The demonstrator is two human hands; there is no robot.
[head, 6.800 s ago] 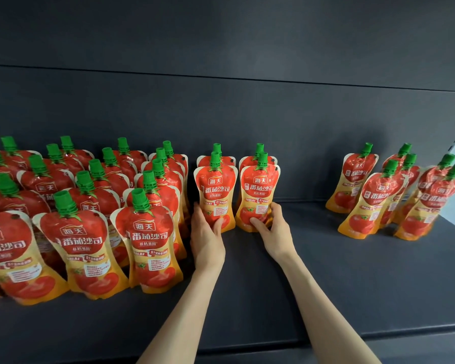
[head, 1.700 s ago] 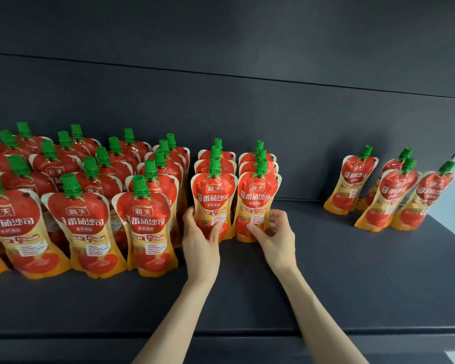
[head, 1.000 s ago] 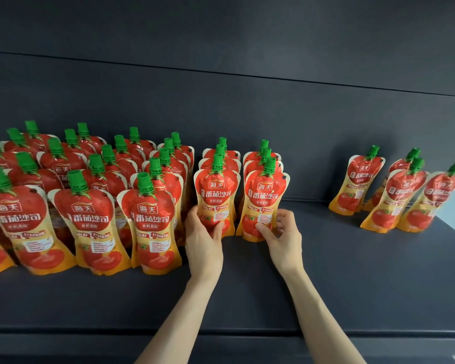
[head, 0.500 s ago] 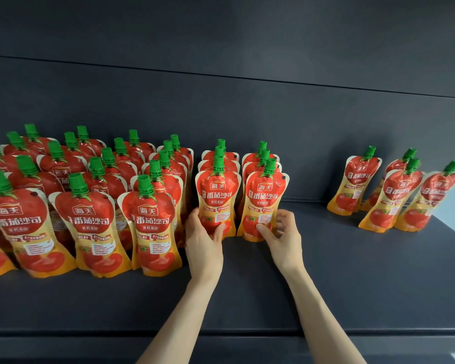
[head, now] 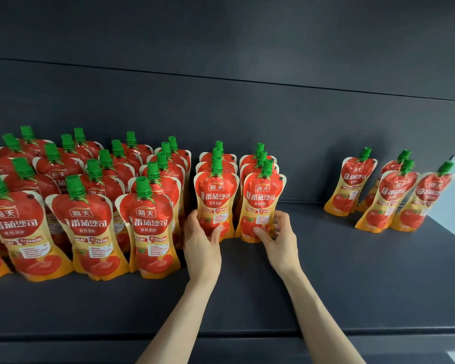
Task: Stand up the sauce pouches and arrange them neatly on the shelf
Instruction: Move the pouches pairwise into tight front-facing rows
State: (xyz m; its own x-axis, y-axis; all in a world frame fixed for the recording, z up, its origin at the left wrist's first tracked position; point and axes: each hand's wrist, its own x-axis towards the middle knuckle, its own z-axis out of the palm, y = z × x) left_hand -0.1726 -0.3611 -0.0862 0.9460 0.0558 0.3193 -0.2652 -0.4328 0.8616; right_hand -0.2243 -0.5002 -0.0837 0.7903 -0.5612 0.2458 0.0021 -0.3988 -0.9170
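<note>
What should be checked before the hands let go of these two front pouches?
1. Grip of left hand on left front pouch: ok.
2. Grip of right hand on right front pouch: ok.
3. Both held pouches upright, caps up: ok.
4. Their bases flat on the shelf: cannot tell, hands cover them.
5. The four leaning pouches at right joined to the rows: not ok.
</note>
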